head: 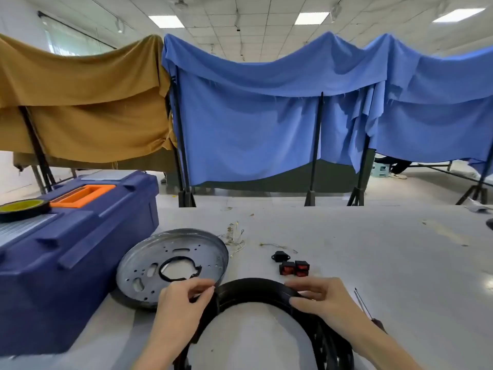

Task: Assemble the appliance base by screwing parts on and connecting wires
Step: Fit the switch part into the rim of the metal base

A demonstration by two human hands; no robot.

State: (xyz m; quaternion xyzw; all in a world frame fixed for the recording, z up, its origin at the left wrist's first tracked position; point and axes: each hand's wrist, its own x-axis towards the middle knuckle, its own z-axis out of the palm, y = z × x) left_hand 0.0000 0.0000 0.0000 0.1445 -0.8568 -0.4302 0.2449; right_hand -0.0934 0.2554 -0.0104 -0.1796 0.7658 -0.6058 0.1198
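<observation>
In the head view, a black plastic ring (256, 288) stood at the near edge of the grey table (373, 249), and both hands held it. The left hand (184, 300) pinched the ring's upper left rim between thumb and curled fingers. The right hand (317, 297) gripped the upper right of the ring, with its fingers curled over the outer edge. The lower part of the ring ran out of the picture between the forearms.

Just left of the ring, a round metal plate (149, 265) with many holes and a black-edged middle opening sat tilted, with its near rim behind the left hand. It lay right beside a big blue toolbox (74, 252) with an orange handle (82, 196); whether the plate leaned on the box could not be told. A roll of tape (24, 209) rested on the toolbox lid.

Beyond the ring lay two small red switches (293, 268) side by side, with a small black part (278, 255) just behind them. Thin loose wires (234, 239) lay further back, near the plate's far rim. A screwdriver (362, 303) lay on the table beside the right wrist.

Behind the table, a blue cloth (266, 116) and a brown cloth (80, 102) hung over black stands.
</observation>
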